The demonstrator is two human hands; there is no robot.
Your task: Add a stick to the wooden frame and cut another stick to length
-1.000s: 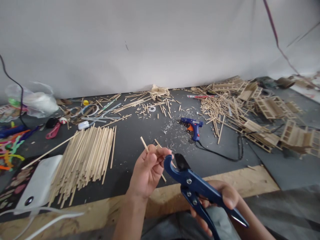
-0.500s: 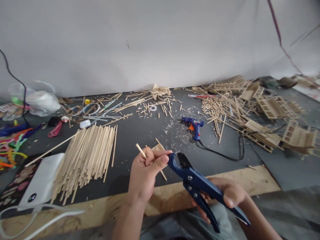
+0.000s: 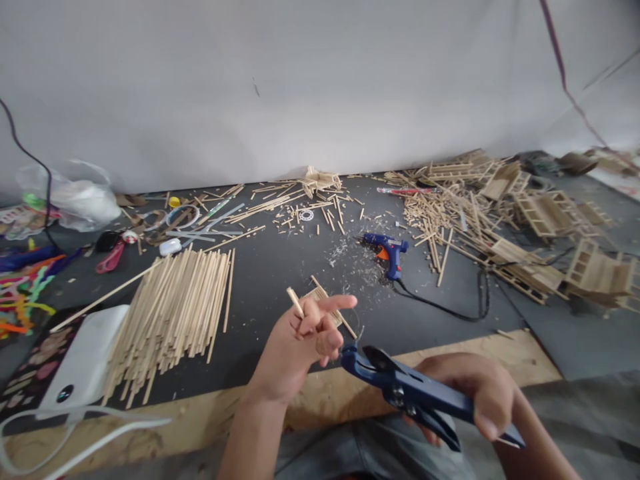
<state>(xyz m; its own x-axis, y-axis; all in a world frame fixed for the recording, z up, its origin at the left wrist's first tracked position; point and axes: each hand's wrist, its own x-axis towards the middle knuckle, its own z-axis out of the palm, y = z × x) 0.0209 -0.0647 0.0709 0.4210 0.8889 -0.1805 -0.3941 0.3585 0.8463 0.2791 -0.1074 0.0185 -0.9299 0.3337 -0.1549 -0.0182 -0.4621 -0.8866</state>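
My left hand point(image 3: 300, 340) has its fingers curled round a short wooden stick point(image 3: 295, 301), whose end juts out at the upper left. Its index finger points out to the right. In my right hand point(image 3: 475, 387) is a pair of blue-handled pruning shears point(image 3: 425, 392), the dark blade raised a little from the lower jaw. The jaws lie just below and right of my left fingertips. Behind my left hand, partly hidden, a small flat piece of joined sticks point(image 3: 320, 297) rests on the dark table.
A large bundle of wooden sticks point(image 3: 170, 320) lies left beside a white power bank point(image 3: 83, 363). A blue glue gun point(image 3: 387, 250) with a black cord lies ahead. Stick-built models point(image 3: 597, 277) and loose offcuts point(image 3: 435, 213) crowd the right. Pipe cleaners point(image 3: 23, 300) lie far left.
The shears have moved down and right, tilting flatter, away from my left fingers. My left index finger now points out further, with the stick still in the hand.
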